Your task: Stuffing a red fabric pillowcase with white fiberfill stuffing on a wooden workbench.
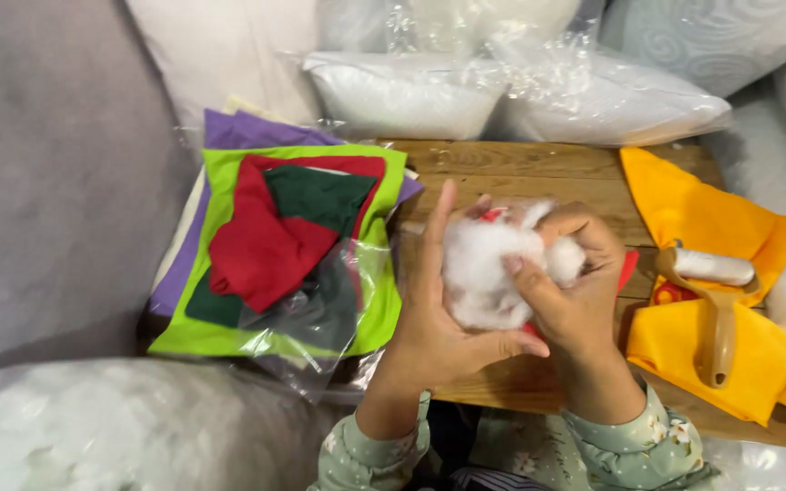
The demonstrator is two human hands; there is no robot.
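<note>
Stuffing point(484, 264), a white wad cupped by the left hand point(434, 314) and pressed by the right hand's point(575, 291) curled fingers above the wooden surface point(520, 173), could shed tufts if that loose grip slackens; the red piece beneath seems barely caught.

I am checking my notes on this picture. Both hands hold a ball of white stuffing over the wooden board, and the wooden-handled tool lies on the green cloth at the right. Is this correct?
Not quite. The head view shows the wooden-handled tool lying on yellow cloth at the right; the green cloth is at the left. The rest holds: left hand and right hand hold white stuffing over the wooden board.
</note>
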